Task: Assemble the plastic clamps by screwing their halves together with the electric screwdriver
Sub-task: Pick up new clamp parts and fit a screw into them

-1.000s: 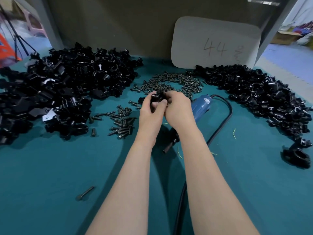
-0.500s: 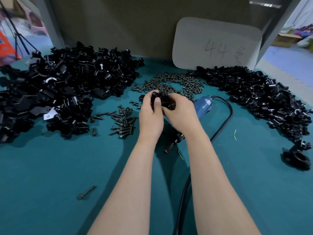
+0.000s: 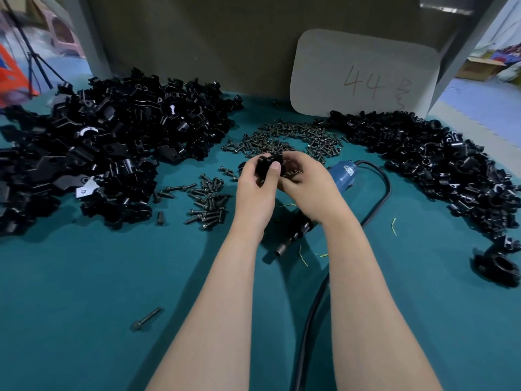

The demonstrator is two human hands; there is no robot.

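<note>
Black clamp [image 3: 268,164] pinched in both grips — left hand [image 3: 255,191], right hand [image 3: 308,186] — likely aligning halves; screwdriver [image 3: 342,176] lies close on the desk [image 3: 84,292].

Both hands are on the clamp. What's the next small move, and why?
Probably free the right hand to pick a screw from the pile beyond, left hand holding the clamp. Both grip it now, no screw shows in it, and the screwdriver lies untouched beneath.
</note>
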